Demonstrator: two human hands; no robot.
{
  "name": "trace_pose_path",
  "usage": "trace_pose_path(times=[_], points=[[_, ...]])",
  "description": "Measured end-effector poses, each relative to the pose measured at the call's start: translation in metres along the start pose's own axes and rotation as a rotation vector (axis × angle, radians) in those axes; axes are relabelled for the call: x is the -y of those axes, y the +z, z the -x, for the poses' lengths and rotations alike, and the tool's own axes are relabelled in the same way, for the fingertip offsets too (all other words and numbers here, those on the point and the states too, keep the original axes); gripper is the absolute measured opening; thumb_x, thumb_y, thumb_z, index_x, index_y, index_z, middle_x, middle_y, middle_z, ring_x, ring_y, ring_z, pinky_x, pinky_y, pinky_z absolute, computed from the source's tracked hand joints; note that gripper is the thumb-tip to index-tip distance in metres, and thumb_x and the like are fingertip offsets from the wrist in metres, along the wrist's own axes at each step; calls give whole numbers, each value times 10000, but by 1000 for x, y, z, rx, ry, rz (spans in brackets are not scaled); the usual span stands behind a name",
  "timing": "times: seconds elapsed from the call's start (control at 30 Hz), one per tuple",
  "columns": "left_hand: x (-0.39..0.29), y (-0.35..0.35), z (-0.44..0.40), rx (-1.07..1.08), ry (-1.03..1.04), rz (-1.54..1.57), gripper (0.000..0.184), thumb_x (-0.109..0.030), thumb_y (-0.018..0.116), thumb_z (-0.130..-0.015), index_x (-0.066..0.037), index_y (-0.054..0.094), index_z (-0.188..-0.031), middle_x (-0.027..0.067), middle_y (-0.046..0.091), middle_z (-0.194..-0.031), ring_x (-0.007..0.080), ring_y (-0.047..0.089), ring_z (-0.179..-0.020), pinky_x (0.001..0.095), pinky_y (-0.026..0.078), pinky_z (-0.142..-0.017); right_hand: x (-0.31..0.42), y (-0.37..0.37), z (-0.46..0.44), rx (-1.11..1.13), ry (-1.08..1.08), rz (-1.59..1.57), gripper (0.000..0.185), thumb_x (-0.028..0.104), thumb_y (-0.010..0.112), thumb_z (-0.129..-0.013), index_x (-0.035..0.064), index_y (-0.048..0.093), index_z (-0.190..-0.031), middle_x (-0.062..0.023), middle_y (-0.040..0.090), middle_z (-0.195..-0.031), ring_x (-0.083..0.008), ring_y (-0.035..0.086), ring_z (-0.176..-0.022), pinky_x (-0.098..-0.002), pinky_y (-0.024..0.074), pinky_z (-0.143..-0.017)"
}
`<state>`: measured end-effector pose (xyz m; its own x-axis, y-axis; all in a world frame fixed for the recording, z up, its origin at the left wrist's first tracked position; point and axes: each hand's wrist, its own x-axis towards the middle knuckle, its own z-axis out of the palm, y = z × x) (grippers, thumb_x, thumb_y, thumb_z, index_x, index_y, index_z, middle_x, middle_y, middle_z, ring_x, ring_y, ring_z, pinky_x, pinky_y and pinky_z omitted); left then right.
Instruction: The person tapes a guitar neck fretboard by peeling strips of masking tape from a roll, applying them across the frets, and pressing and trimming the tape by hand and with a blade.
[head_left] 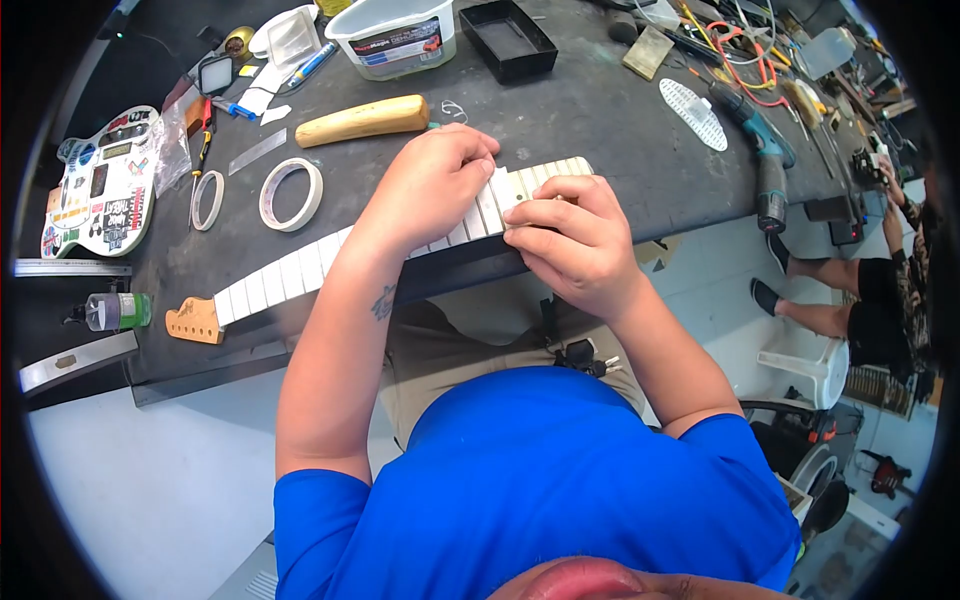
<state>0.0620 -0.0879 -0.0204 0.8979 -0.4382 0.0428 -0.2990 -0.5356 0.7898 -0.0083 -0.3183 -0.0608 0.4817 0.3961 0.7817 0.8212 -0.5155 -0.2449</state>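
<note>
A guitar neck (285, 280) lies along the bench's near edge, its wooden headstock (195, 320) to the left. Pale tape covers the fretboard between the frets up to my hands; bare wood shows toward the right end. My left hand (435, 180) reaches over the neck, fingers curled together at the far edge by one end of a white strip of masking tape (499, 190). At the near edge, my right hand (575, 235) pinches around the strip's other end, thumb and fingertips against the fretboard. The fingertips' exact hold is partly hidden.
Behind the neck are a masking tape roll (291, 194), a wooden block (362, 121), a plastic tub (393, 40) and a black tray (508, 40). A stickered guitar body (100, 185) lies left. A cordless drill (765, 150) lies right, near another person's legs (825, 290).
</note>
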Motion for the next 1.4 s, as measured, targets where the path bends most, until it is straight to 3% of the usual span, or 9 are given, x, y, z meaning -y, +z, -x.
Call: trace_pose_path(times=[0.9, 1.0, 1.4], points=[[0, -1, 1, -2, -2, -2, 187, -103, 680, -1108, 63, 751, -1060, 131, 781, -1370, 234, 720, -1170, 395, 562, -1035, 0, 2, 0, -13, -12, -5, 299, 56, 907, -701, 145, 811, -969, 56, 841, -1133, -235, 706, -1016, -398, 529, -854], [-1, 0, 2, -3, -2, -20, 185, -101, 682, -1109, 63, 752, -1060, 133, 780, -1371, 240, 723, -1172, 396, 562, -1036, 2, 3, -1, -12, -2, 28, 236, 80, 878, -718, 143, 807, -933, 64, 826, -1095, -225, 719, -1032, -410, 578, -875], [-1, 2, 0, -15, 19, -55, 192, -103, 680, -1111, 64, 748, -1044, 142, 780, -1367, 255, 727, -1178, 406, 567, -1034, 2, 3, -2, -23, 3, 19, 259, 73, 888, -700, 142, 790, -930, 74, 811, -1083, -218, 695, -979, -402, 563, -866]])
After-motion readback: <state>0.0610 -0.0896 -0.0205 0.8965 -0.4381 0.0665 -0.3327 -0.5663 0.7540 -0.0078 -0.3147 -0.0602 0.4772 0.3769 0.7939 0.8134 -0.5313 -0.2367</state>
